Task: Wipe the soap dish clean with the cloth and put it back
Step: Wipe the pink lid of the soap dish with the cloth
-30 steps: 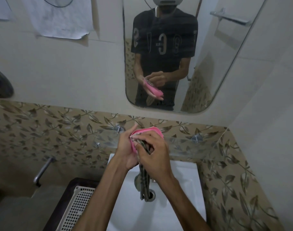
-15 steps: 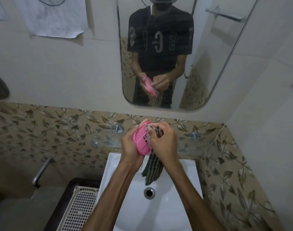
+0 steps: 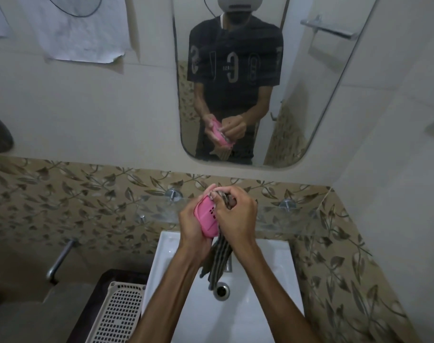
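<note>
1. The left hand (image 3: 195, 225) cradles the pink soap dish (image 3: 207, 219) from the left and below, fingers curled round its edge. The dish is tilted up on its side over the back of the white sink (image 3: 268, 280), with its slotted face turned toward the right hand.
2. The right hand (image 3: 238, 216) has its grip bunched round the striped cloth (image 3: 217, 258) and presses the wad against the dish. The loose tail of the cloth hangs down toward the drain (image 3: 221, 290).
3. Judging by this, wiping is under way and the dish has yet to go back.
4. Likely slip: the dish looks smooth and is held only at its edge, so a hard rub from the right could twist it out of the left hand and into the sink.
5. The hanging tail could drag across the basin or the tap below, and it may pick up water if either is wet.
6. A glass shelf (image 3: 285, 216) runs along the wall just behind the hands, on metal pegs. It is probably where the dish belongs, and being clear it is easy to knock or to misjudge at the edge.
7. The room is a dim bathroom: plain pale wall above a band of leaf-patterned tiles (image 3: 75, 194), a mirror (image 3: 310, 95) straight ahead, and a white slotted basket (image 3: 119, 315) left of the sink.
</note>
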